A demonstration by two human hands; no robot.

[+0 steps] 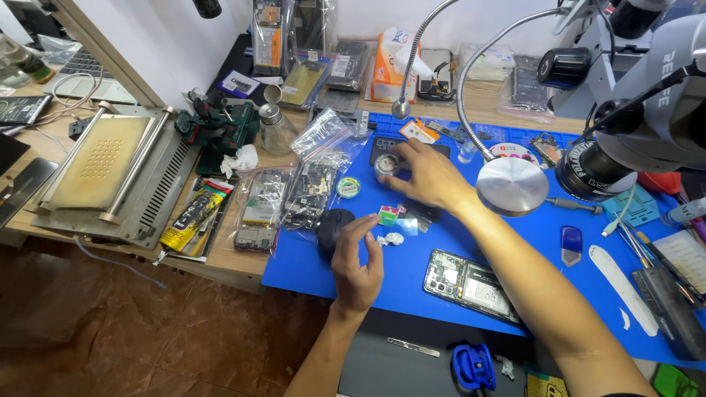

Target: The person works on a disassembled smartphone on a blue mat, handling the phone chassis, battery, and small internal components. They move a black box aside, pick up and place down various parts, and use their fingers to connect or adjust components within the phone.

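The right hand (430,176) pinches a small round jar (387,166) to steady it, while the left hand (358,266) hovers with curled, empty fingers over the blue mat (412,272).

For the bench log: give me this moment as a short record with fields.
Setting: blue work mat on a wooden bench
Right hand: reaching forward, fingers on a small clear round container
Left hand: raised above the mat, fingers curled, holding nothing visible, beside a black computer mouse
Between the hands: a white crumpled wad and a small green and pink block
Near edge: an opened smartphone, its circuit boards showing
Right side: microscope over the mat
Left side: metal-framed machine with a perforated plate
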